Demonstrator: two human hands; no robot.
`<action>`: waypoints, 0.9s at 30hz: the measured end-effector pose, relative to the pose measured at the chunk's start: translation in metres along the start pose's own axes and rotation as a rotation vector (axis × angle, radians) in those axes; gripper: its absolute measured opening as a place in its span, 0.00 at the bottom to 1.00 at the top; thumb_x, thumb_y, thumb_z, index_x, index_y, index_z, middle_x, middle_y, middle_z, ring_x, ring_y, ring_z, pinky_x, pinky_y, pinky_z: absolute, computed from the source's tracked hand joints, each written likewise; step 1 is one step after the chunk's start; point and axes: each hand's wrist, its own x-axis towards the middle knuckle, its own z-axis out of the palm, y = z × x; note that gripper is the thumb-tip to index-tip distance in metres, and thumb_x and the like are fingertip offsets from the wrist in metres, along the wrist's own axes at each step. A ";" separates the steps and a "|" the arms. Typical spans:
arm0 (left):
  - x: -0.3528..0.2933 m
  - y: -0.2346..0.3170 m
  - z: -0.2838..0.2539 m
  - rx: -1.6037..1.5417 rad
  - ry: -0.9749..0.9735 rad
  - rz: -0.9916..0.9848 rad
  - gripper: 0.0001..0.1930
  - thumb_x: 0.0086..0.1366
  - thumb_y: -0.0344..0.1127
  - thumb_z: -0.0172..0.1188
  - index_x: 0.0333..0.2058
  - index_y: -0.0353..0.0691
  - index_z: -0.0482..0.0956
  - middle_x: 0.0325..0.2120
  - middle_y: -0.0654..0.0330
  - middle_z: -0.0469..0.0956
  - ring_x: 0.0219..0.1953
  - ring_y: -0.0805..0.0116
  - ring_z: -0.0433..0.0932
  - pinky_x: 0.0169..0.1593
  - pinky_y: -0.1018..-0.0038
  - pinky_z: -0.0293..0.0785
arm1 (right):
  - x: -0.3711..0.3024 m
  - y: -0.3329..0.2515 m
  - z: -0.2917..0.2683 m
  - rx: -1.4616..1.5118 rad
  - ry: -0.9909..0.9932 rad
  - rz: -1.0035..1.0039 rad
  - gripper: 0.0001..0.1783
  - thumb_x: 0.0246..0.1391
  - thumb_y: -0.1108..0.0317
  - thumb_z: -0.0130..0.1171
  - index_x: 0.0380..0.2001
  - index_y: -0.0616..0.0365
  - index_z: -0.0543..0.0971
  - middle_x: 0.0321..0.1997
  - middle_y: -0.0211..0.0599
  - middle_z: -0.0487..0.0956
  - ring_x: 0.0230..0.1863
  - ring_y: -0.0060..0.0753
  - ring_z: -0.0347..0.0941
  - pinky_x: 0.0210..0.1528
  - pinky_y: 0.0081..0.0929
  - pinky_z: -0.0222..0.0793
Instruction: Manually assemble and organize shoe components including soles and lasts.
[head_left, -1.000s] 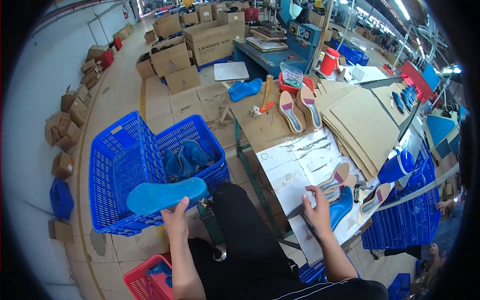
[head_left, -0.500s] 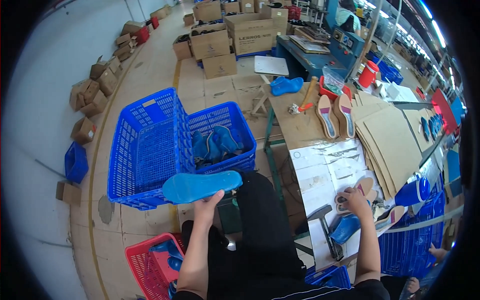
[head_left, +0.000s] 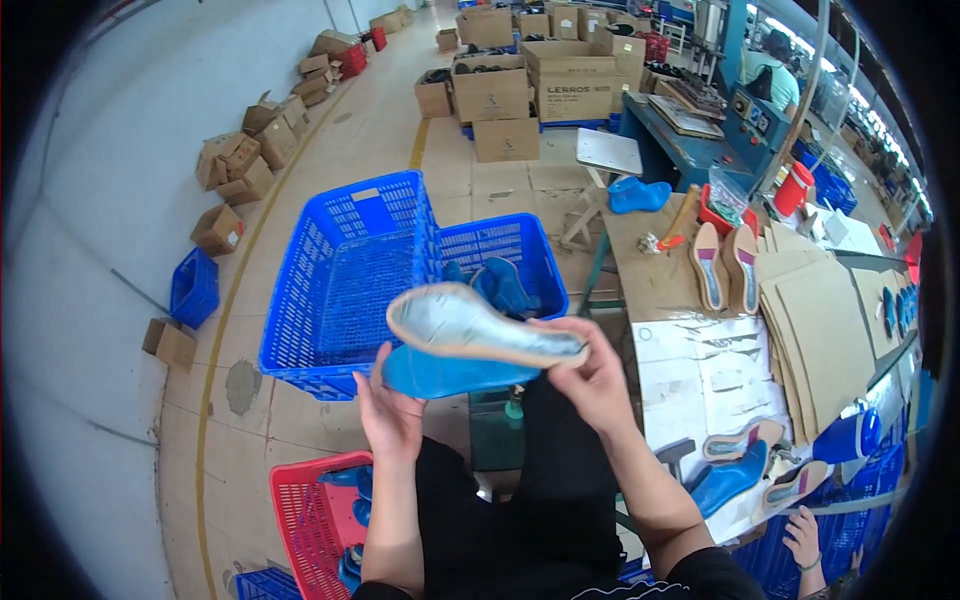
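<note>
My left hand (head_left: 396, 418) is closed around a blue shoe last (head_left: 440, 376), held sole up above my lap. Just over it, an insole (head_left: 465, 325) with a pale, glossy face and tan rim lies crosswise, partly covering the last. My right hand (head_left: 592, 378) pinches the insole's narrow end. Whether the insole touches the last I cannot tell. On the paper-covered bench to the right lie another blue last (head_left: 735, 478) and loose insoles (head_left: 742, 440), with a hammer head (head_left: 676, 450) partly showing beside them.
Two blue crates (head_left: 345, 290) stand ahead, one holding blue lasts (head_left: 505, 285). A red basket (head_left: 290, 500) with more lasts sits at lower left. The bench (head_left: 690, 375) carries cardboard sheets (head_left: 825, 340) and a pair of insoles (head_left: 708, 268). Another person's hand (head_left: 803, 537) shows at lower right.
My right hand has lifted an insole off the bench and brought it over the last in my left hand. The view has shifted, and another person's hand now reaches in at lower right.
</note>
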 end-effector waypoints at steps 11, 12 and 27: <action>0.007 0.015 -0.030 0.355 0.036 -0.058 0.35 0.71 0.28 0.64 0.74 0.36 0.64 0.61 0.54 0.78 0.60 0.66 0.79 0.62 0.71 0.76 | 0.028 0.002 0.002 -0.799 -0.409 0.056 0.34 0.59 0.63 0.74 0.66 0.55 0.74 0.70 0.49 0.76 0.70 0.59 0.73 0.67 0.43 0.74; 0.008 0.019 -0.033 0.369 0.000 -0.042 0.38 0.70 0.28 0.66 0.75 0.35 0.61 0.62 0.51 0.77 0.61 0.63 0.78 0.64 0.69 0.74 | 0.032 0.002 0.001 -0.806 -0.408 0.073 0.34 0.59 0.63 0.74 0.66 0.55 0.74 0.70 0.49 0.76 0.70 0.59 0.73 0.67 0.43 0.74; 0.059 0.090 0.038 1.830 -0.943 0.261 0.33 0.47 0.44 0.83 0.57 0.60 0.88 0.64 0.53 0.75 0.59 0.49 0.79 0.57 0.57 0.83 | 0.032 0.047 -0.030 -0.302 -0.304 0.158 0.32 0.54 0.65 0.79 0.61 0.60 0.81 0.57 0.47 0.86 0.62 0.47 0.83 0.64 0.41 0.78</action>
